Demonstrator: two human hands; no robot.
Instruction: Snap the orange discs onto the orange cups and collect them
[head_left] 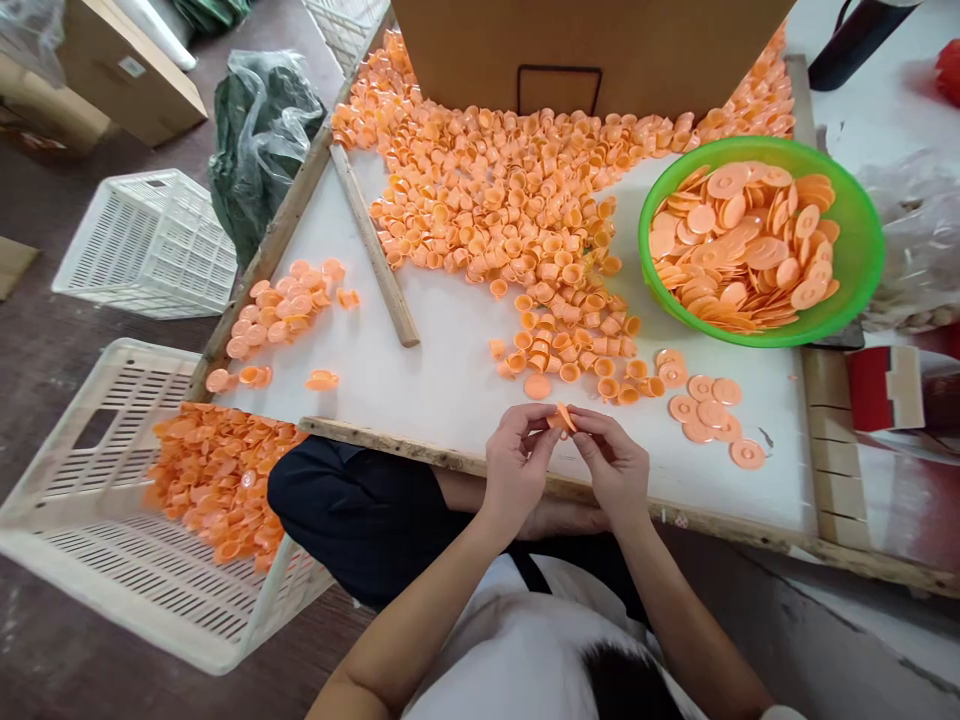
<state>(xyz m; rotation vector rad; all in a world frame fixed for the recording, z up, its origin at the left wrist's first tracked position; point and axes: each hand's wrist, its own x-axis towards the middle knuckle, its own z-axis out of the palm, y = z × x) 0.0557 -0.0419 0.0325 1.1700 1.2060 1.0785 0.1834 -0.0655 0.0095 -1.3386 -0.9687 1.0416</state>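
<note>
Close to the table's front edge, my left hand (520,452) and my right hand (611,456) meet with fingers pinched. My left hand grips a small orange cup (553,420), and my right hand holds an orange disc (565,415) tilted against it; fingers partly hide both. Just beyond lies a single flat orange disc (537,386). A large heap of small orange cups (480,210) spreads across the table behind my hands. Several loose orange discs (709,405) lie to the right of my right hand.
A green bowl (862,240) full of orange discs stands at the right. A cardboard box (600,50) rests at the back. Joined orange pieces (281,310) lie left of a wooden strip (379,250). A white crate (112,400) of orange pieces sits on the floor beside my knee.
</note>
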